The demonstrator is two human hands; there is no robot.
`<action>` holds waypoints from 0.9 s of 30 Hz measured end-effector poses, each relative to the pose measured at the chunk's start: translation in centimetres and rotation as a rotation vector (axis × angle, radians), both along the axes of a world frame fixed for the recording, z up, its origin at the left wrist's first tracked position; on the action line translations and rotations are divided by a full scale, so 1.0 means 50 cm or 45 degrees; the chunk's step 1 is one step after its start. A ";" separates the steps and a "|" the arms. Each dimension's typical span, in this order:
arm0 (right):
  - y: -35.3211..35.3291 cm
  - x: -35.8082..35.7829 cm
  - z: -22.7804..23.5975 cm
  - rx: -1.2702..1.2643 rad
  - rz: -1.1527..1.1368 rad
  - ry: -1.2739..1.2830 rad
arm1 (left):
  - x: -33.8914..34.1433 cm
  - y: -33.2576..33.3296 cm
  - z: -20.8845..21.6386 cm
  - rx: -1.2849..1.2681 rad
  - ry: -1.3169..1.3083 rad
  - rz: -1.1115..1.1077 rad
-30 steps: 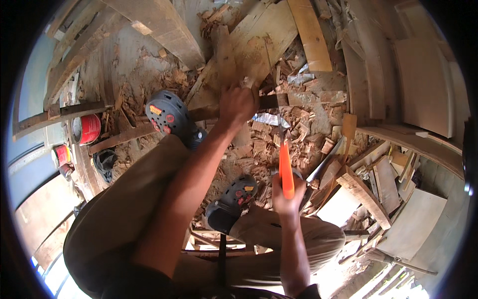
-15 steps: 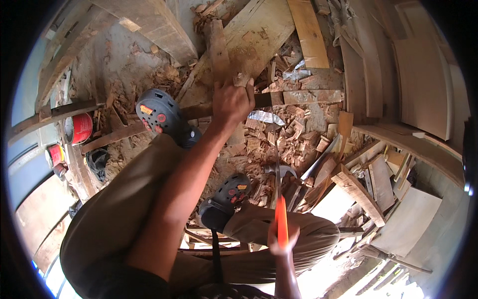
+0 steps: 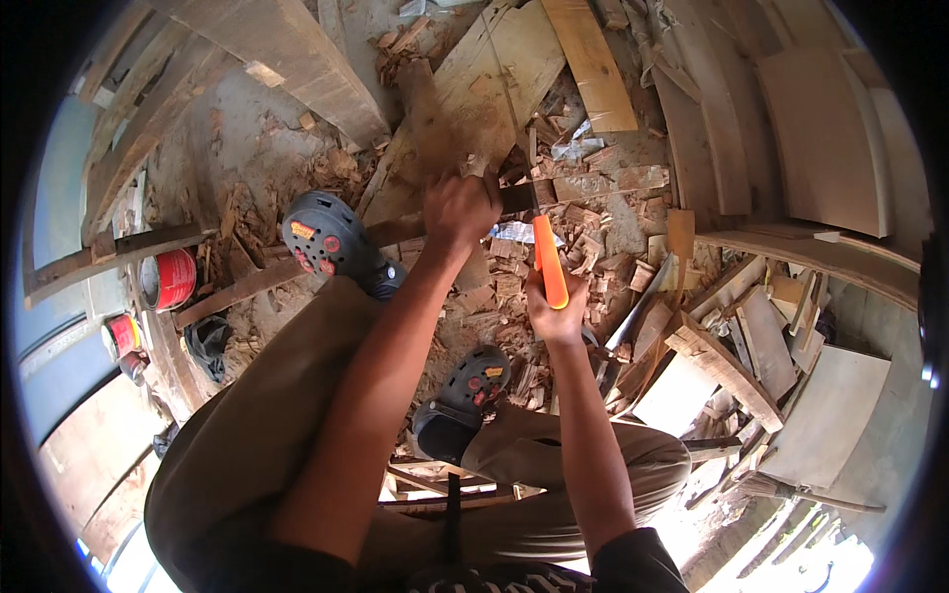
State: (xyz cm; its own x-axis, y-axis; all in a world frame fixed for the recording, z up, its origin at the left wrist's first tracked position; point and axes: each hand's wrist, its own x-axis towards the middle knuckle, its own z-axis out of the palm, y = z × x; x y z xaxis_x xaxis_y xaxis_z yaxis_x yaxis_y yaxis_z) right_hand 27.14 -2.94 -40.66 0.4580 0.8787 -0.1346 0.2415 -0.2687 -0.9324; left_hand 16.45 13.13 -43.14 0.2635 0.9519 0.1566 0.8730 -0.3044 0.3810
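**Chopping a held wood piece with an orange-handled tool**

Work site. The floor [image 3: 633,212] is covered with wood chips and offcuts. Wide boards [image 3: 811,128] lie far right; a long beam [image 3: 287,49] runs far left. Two red cans [image 3: 170,279] stand at the left edge.

Stance. The person sits low, knees bent, with one clog [image 3: 326,237] planted left of the work and the other clog [image 3: 465,395] nearer, between the forearms. Keep both feet well off the line of the blow.

Workpiece. The plank [image 3: 494,74] lies at centre-far, tilted from near left to far right, among the chips. A dark narrow strip [image 3: 395,232] crosses just below it.

Left hand [image 3: 460,208]. It is closed in a fist on the near end of the plank and pins it down. Hold with a firm wrap and keep the fingers back from the point of impact.

Right hand [image 3: 556,316]. It is wrapped tight round the lower end of the orange handle [image 3: 550,262]. The handle stands nearly upright, just right of the left hand. The tool head, at about the strip, is too blurred to identify.

Judgement. The two hands are near each other; this is the main hazard. Strike on the far side of the left fist, with short, controlled blows.
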 end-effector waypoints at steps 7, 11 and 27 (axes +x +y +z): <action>-0.288 -0.056 0.183 -0.211 0.010 -0.144 | -0.030 -0.010 -0.008 0.135 -0.065 -0.079; -0.282 -0.044 0.142 -0.122 -0.111 -0.310 | -0.010 0.010 -0.005 0.101 -0.069 -0.093; -0.006 -0.011 0.119 -0.332 0.039 -0.047 | -0.013 0.008 -0.028 0.129 0.058 -0.231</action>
State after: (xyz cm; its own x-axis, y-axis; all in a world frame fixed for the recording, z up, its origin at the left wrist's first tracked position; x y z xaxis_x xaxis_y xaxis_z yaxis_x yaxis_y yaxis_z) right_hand 26.59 -3.22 -34.73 0.4403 0.8301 -0.3422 0.2857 -0.4909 -0.8230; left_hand 15.81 13.55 -44.56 0.4380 0.8682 0.2333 0.8161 -0.4928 0.3018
